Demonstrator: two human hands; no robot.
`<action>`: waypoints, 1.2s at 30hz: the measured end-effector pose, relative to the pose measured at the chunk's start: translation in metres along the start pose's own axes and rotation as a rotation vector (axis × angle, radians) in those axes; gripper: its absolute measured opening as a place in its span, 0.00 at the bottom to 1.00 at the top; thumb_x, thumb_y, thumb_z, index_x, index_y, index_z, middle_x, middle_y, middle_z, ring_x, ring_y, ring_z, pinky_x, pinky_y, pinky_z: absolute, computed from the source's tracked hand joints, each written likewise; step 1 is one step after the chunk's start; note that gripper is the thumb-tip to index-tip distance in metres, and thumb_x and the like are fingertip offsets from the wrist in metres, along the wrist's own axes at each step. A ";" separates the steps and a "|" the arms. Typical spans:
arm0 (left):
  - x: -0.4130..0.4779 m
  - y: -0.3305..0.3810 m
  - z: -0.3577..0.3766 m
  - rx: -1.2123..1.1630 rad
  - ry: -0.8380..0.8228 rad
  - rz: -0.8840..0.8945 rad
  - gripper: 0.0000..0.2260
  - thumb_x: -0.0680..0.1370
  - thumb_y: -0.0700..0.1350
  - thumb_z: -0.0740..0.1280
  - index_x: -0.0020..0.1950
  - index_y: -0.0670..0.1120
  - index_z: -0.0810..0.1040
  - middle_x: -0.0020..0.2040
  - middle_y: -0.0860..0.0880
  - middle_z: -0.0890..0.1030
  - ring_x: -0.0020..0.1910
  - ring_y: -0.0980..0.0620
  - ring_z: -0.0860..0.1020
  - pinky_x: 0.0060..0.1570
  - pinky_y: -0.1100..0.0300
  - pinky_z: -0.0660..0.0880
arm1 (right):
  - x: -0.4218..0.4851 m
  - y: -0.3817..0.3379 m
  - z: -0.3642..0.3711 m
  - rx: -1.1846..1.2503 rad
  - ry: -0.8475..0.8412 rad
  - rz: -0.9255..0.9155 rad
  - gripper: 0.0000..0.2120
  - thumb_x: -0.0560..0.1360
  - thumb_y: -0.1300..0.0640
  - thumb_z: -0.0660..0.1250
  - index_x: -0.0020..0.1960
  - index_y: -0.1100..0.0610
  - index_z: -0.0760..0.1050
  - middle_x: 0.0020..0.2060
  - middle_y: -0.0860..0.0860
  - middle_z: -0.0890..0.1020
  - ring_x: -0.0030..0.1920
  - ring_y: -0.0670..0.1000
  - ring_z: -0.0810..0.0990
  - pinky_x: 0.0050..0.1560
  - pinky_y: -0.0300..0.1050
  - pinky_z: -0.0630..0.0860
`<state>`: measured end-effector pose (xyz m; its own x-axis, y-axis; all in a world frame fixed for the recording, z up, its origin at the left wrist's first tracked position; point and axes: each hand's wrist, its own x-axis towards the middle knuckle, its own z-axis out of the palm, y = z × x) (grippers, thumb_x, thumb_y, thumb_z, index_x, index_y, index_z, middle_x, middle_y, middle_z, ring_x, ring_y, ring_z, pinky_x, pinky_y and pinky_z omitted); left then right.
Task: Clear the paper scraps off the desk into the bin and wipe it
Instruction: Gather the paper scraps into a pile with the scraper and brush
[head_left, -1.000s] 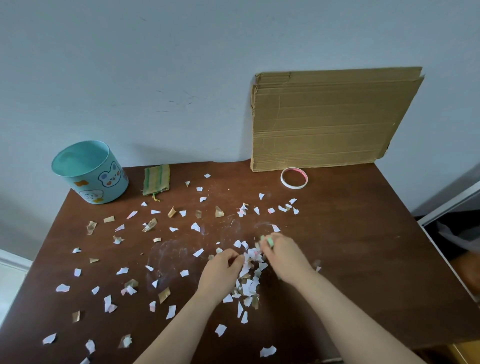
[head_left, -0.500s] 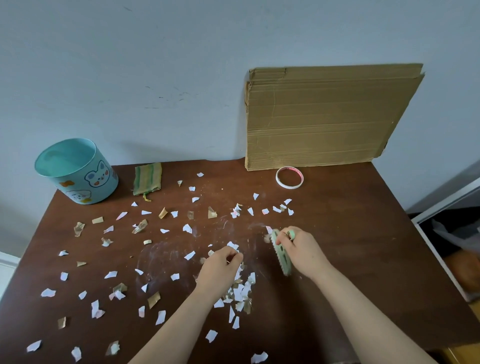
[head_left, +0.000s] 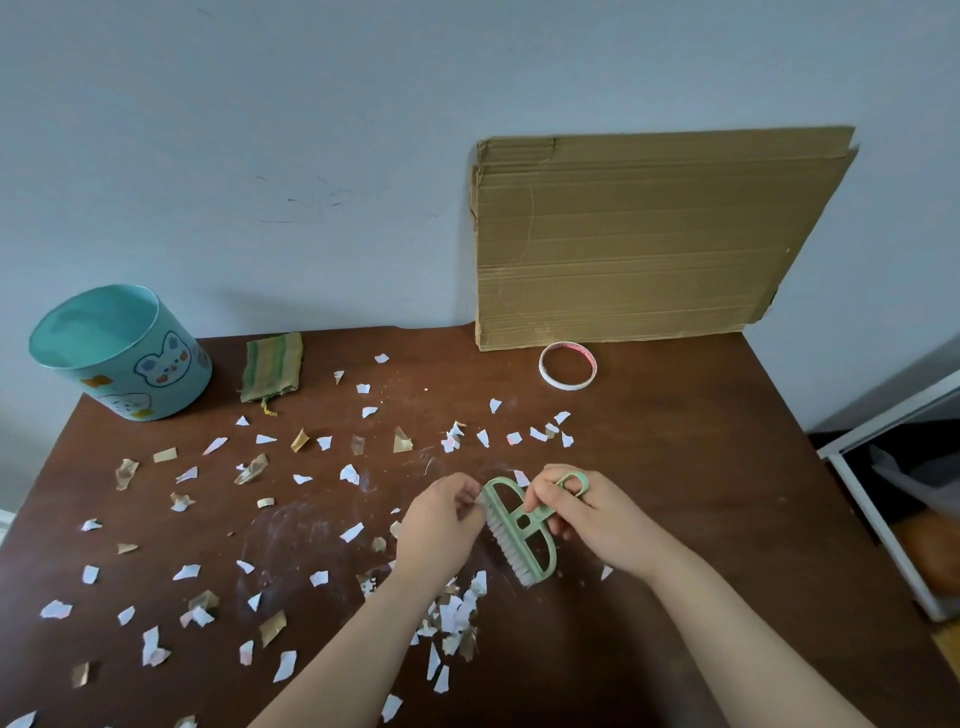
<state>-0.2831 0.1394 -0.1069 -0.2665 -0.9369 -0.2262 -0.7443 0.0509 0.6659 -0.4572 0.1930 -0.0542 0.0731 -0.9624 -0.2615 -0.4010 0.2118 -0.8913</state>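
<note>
White and brown paper scraps (head_left: 291, 519) lie scattered over the left and middle of the brown desk (head_left: 701, 493). A small heap of scraps (head_left: 454, 618) sits under my left forearm. My right hand (head_left: 587, 514) grips the handle of a pale green brush (head_left: 519, 530), lifted above the desk with its bristles facing left. My left hand (head_left: 441, 525) has its fingers curled at the brush's bristle end, seemingly pinching a scrap there. A light blue bin (head_left: 122, 353) with bear pictures stands at the desk's back left corner, open top up.
A folded green-striped cloth (head_left: 271, 366) lies beside the bin. A tape ring (head_left: 567, 365) rests in front of a cardboard sheet (head_left: 649, 239) leaning on the wall. A white-framed shelf (head_left: 904, 499) stands off the desk's right edge.
My right hand has lifted the green brush up off the scrap heap and turned it. My left hand rose from the heap to the brush's bristle end.
</note>
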 end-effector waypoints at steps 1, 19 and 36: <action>0.001 0.000 0.001 0.012 0.005 -0.018 0.04 0.75 0.43 0.65 0.44 0.53 0.75 0.41 0.55 0.80 0.37 0.58 0.77 0.30 0.71 0.69 | -0.001 0.001 -0.002 0.013 0.005 0.003 0.16 0.80 0.55 0.56 0.37 0.50 0.76 0.32 0.40 0.77 0.33 0.40 0.74 0.36 0.33 0.71; -0.004 -0.017 -0.001 0.033 0.042 -0.075 0.17 0.82 0.50 0.55 0.43 0.47 0.80 0.38 0.52 0.78 0.29 0.58 0.72 0.28 0.70 0.63 | 0.028 0.016 0.025 -0.624 0.140 -0.014 0.14 0.81 0.53 0.54 0.39 0.56 0.70 0.35 0.46 0.64 0.34 0.49 0.67 0.35 0.40 0.57; 0.002 -0.008 0.006 0.016 0.013 -0.058 0.10 0.80 0.52 0.59 0.43 0.49 0.75 0.39 0.53 0.76 0.35 0.57 0.74 0.30 0.69 0.64 | 0.034 0.017 0.021 -0.574 0.083 -0.044 0.15 0.81 0.53 0.54 0.38 0.57 0.69 0.37 0.47 0.67 0.36 0.50 0.69 0.35 0.40 0.58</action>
<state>-0.2815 0.1392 -0.1165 -0.2147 -0.9429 -0.2545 -0.7678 0.0019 0.6406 -0.4424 0.1674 -0.0863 0.0383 -0.9832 -0.1785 -0.8316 0.0677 -0.5513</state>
